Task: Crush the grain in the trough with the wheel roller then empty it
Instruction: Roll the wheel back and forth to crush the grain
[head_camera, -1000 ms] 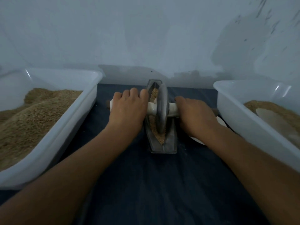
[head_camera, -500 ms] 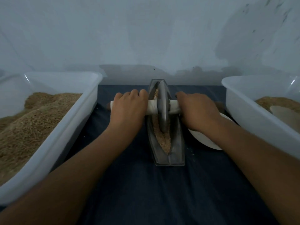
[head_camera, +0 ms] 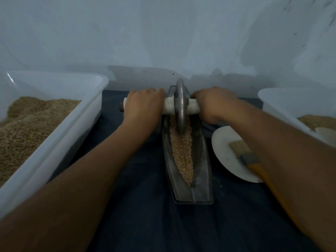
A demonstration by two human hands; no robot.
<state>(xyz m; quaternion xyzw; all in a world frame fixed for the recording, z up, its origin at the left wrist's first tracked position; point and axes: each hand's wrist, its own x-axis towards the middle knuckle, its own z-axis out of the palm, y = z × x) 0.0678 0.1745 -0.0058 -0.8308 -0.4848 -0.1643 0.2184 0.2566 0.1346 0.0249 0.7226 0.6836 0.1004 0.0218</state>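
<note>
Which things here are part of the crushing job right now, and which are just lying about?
In the job:
wheel roller, held by left hand and right hand
trough
grain

Lying about:
brush on the white plate
left tub of grain
right tub

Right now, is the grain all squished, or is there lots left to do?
Not finished. Both hands, left hand and right hand, grip the wheel roller at the far end of the trough. Grain fills it, so emptying is left.
</note>
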